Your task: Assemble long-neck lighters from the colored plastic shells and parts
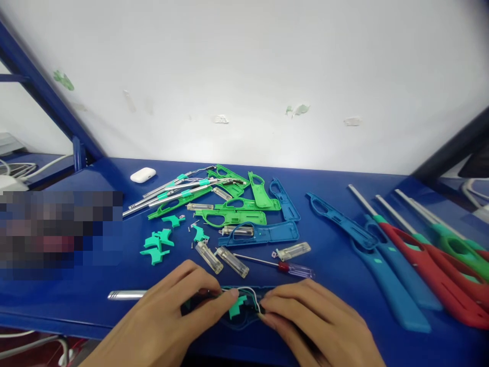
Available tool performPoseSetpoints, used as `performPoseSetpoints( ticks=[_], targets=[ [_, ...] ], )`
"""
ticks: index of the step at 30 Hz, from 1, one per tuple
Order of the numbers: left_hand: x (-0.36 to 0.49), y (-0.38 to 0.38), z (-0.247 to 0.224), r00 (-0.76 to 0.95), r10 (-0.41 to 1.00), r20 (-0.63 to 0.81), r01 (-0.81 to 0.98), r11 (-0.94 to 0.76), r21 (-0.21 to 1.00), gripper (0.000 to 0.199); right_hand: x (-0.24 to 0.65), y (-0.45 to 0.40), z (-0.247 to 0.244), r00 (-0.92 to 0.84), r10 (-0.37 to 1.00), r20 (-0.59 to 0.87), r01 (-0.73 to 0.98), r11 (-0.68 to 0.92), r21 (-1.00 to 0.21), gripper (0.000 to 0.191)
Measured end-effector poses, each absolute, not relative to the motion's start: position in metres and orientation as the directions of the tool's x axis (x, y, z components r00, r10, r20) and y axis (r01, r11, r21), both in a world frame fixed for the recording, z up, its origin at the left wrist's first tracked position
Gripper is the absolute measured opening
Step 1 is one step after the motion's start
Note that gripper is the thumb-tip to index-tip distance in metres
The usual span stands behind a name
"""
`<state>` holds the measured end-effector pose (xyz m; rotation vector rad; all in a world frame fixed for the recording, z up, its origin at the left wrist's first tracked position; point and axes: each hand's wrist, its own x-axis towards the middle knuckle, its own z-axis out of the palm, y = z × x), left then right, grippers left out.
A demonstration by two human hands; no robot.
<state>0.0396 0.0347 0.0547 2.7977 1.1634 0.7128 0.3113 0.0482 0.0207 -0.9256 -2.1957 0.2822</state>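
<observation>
My left hand (183, 306) grips a blue lighter casing half (239, 325) at the table's front, its thumb beside a green trigger (237, 307) inside the casing. A silver lighter tube (127, 295) sticks out to the left from under this hand. My right hand (317, 318) pinches a thin white wire (249, 289) that curves over the casing; its other fingers are around the casing's right end. Just beyond the hands lie a screwdriver (296, 269) with a clear red-and-purple handle and clear fuel tanks (233, 261). My fingers hide part of the casing.
Green casing halves (262, 191), silver tubes (171, 191) and loose green triggers (156, 244) lie on the blue table (91, 300). Assembled red lighters (431, 270) and blue ones (397, 295) stand at right. A white earbud case (142, 175) sits at back left, before a white wall (260, 61).
</observation>
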Motion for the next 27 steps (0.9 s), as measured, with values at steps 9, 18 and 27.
performPoseSetpoints(
  ticks=[9, 18, 27],
  targets=[
    [0.041, 0.028, 0.043, 0.601, 0.685, 0.412, 0.718, -0.689, 0.098, 0.051, 0.305, 0.049, 0.027, -0.438, 0.665, 0.606, 0.554, 0.73, -0.401, 0.023],
    [0.041, 0.032, 0.04, 0.567, 0.702, 0.431, 0.701, -0.686, 0.196, 0.027, 0.305, 0.05, 0.026, -0.438, 0.669, 0.6, 0.564, 0.724, -0.397, 0.027],
    [0.048, 0.034, 0.049, 0.555, 0.69, 0.465, 0.741, -0.664, 0.1, 0.052, 0.309, 0.048, 0.021, -0.467, 0.687, 0.557, 0.558, 0.717, -0.417, 0.019]
  ],
)
